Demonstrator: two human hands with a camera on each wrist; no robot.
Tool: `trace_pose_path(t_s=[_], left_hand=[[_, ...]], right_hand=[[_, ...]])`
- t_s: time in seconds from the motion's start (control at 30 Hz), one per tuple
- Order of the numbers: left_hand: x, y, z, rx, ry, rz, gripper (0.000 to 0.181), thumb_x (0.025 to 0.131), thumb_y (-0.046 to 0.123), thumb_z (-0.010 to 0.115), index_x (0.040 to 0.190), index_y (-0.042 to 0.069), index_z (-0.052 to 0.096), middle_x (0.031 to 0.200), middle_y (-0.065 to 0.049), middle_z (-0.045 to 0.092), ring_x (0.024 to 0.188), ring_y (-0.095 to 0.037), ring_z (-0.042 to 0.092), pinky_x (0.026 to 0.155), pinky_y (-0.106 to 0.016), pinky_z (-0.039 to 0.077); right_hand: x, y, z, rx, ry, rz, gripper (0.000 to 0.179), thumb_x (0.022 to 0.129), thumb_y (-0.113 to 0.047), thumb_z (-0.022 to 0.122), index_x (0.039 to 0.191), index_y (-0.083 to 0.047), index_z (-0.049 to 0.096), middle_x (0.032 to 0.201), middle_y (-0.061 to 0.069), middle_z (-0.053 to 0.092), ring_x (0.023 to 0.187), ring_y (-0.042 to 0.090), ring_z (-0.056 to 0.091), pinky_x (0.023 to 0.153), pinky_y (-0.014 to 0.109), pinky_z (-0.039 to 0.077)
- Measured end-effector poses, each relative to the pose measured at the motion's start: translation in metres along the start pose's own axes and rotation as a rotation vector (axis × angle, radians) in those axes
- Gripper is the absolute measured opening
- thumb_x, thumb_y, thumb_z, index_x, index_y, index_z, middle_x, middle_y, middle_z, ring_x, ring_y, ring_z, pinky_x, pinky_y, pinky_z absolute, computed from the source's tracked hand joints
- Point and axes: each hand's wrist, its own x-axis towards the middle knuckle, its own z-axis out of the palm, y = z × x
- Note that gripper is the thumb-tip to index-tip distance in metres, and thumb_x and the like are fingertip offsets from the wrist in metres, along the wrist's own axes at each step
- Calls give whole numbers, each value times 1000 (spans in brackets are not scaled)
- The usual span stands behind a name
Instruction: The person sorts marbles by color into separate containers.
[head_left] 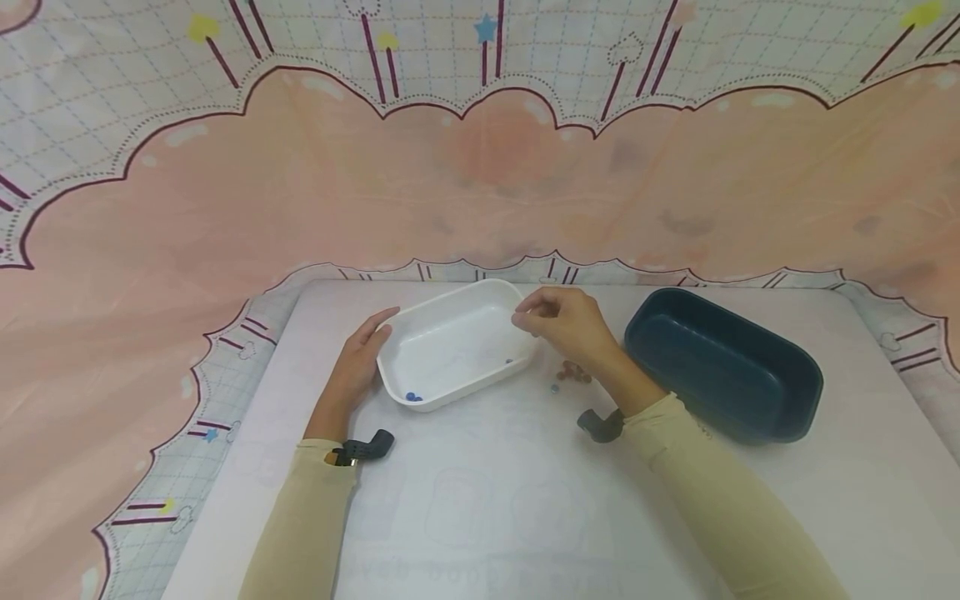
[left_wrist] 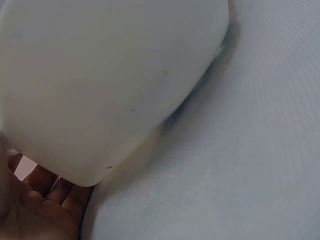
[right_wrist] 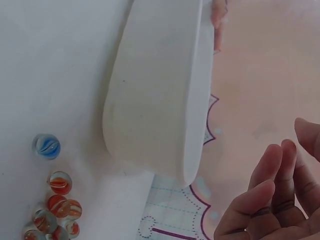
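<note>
Some small round blue marbles lie in the shallow white tray with rounded corners, whose left end my left hand grips, while my right hand, fingers loosely bent and slightly apart, hangs by its right end near clear glass marbles with orange swirls on the white tabletop.

There are one white tray and one dark blue tray; one left hand and one right hand; two sleeves; one loose blue marble; at least six orange marbles; and at least two blue marbles in the white tray.
</note>
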Motion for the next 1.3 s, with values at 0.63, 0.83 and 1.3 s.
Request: trace_pose_path(t_s=[0.63, 0.83, 1.3], left_hand=[[2, -2, 0, 18, 4, 2, 48, 106, 54, 42, 151, 40, 46, 165, 9, 35, 155, -21, 31, 125, -49, 27], [2, -3, -1, 23, 4, 0, 48, 106, 54, 42, 151, 41, 46, 165, 10, 36, 155, -21, 31, 126, -49, 26], [0, 0, 0, 27, 2, 2, 48, 106, 53, 42, 151, 40, 46, 165, 8, 36, 156, -22, 30, 126, -50, 26]], right_hand=[[-7, 22, -14, -66, -2, 58, 21, 93, -36, 75, 109, -22, 74, 99, 5, 73, 91, 29, 65, 68, 32, 53], [-8, 31, -15, -74, -20, 93, 24, 93, -38, 75, 111, -21, 73, 103, 8, 72, 88, 30, 66, 67, 34, 54], [-13, 59, -14, -4, -93, 166, 25, 94, -36, 74, 112, -19, 72, 95, 15, 75, 77, 33, 69, 64, 36, 55]])
